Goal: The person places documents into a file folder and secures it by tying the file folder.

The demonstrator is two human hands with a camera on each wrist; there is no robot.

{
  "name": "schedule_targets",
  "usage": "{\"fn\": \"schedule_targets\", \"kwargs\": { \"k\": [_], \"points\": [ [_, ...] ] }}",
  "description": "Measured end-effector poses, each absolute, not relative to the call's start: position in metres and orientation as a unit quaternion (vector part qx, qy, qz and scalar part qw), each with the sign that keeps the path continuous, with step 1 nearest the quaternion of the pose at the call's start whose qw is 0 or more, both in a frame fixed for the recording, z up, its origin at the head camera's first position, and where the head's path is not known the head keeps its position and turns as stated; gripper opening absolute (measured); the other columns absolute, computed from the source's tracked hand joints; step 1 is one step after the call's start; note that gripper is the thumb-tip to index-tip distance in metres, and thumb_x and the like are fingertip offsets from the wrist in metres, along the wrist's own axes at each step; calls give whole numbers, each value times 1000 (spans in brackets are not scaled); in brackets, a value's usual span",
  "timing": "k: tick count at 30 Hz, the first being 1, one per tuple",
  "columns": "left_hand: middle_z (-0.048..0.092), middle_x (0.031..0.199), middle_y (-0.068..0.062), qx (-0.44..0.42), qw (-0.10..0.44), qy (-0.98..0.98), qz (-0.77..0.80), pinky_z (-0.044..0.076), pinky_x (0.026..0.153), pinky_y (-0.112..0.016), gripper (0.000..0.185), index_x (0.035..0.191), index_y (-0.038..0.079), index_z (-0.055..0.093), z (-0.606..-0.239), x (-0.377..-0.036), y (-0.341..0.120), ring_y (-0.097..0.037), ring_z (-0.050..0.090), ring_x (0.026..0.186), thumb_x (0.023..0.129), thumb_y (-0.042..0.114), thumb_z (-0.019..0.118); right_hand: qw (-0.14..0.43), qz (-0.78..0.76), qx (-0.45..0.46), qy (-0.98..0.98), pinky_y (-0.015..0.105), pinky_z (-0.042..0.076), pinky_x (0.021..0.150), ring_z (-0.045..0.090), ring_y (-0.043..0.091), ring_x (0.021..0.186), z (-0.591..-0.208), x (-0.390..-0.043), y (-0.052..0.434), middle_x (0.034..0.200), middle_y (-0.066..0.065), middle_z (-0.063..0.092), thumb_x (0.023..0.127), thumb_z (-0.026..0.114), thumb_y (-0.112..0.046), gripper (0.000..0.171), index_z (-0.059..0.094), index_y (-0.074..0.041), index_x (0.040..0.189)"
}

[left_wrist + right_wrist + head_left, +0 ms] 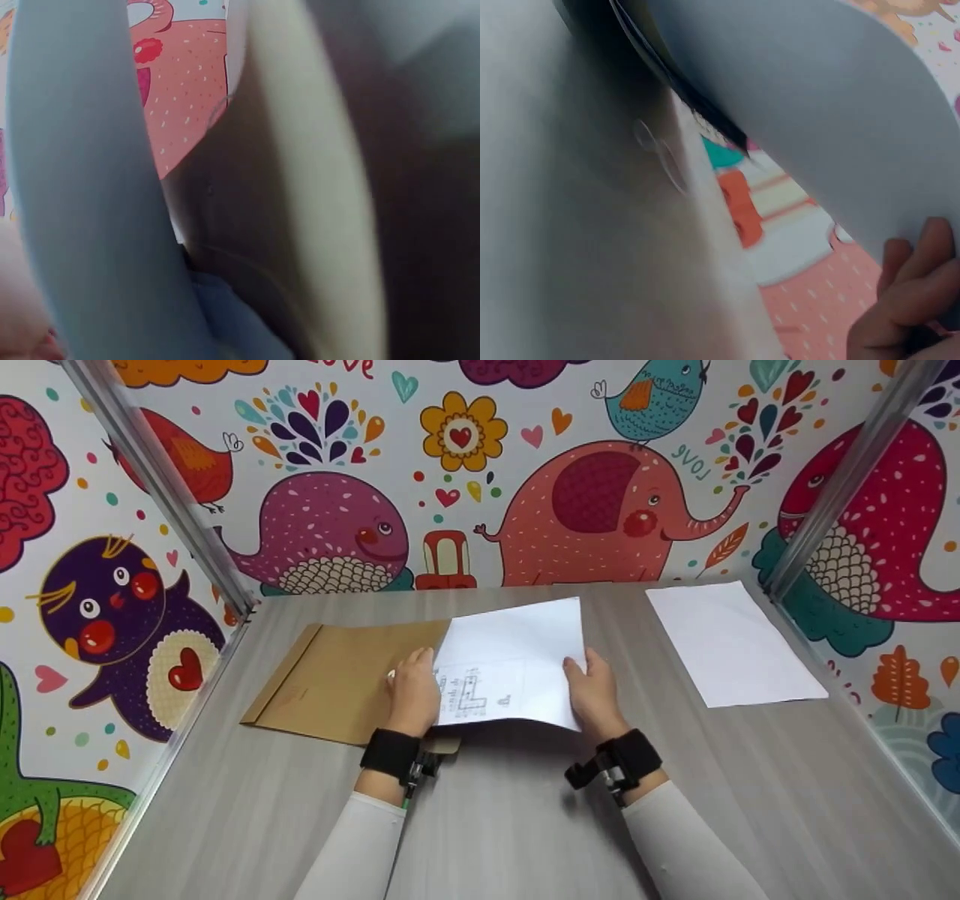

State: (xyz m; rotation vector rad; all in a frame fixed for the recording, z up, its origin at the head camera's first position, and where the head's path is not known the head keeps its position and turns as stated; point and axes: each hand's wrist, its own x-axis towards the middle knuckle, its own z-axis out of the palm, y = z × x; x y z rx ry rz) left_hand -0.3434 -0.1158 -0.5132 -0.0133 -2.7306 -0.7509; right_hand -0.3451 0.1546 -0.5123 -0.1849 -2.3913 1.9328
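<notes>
the bench (480, 825) is a grey wood-grain top walled in by cartoon-animal panels, and the work sits at its middle. just left of the left grip lies a brown envelope (337, 679), flat, its open end turned toward the hands; it looks stiffer than paper and should stay put under light pressure. the printed sheet (517, 660) is held up off the bench between both grips, its left end overlapping the envelope's mouth. whether it has gone inside cannot be told.

the left hand (415, 695) grips the sheet's left side with fingers curled over the edge; the right hand (594, 695) pinches the right near corner, thumb on top. in the right wrist view the fingertips (911, 281) show under the sheet's pale underside.

the sheet is judged light, thin and limp: it bows between the grips and would crease or catch at the envelope's lip if pushed unevenly. holding it by both side edges, as now, keeps it taut.

well to the right of the right grip lies a blank sheet (731, 641), flat and apart. nothing stands between the grips and the envelope.
</notes>
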Motion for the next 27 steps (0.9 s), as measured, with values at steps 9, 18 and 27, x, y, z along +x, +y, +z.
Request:
{"fn": "schedule_targets", "kwargs": {
  "k": [9,18,27],
  "points": [
    [65,146,-22,-30,136,-961,-237,50,100,-63,42,141,-4,63,-506,-333,-106,-45,62,132,104,-5,44,36,663,-9,-747,51,37,125,49,37,147,-527,-321,100,157,25,53,110,48,-12,49,44,4,156],
    [66,143,-24,-47,131,-963,-232,52,101,-60,40,138,-6,65,-502,-324,-92,-45,64,130,102,-8,48,18,675,4,-738,45,49,109,61,30,124,-539,-318,94,143,24,62,109,47,-8,45,46,2,152],
    [61,151,-21,-62,107,-970,-208,46,108,-72,43,144,-2,61,-501,-314,-71,-43,56,142,103,-7,49,5,686,46,-726,37,56,98,67,31,119,-547,-314,88,139,28,62,107,47,-2,45,44,6,152]
  ]
}}
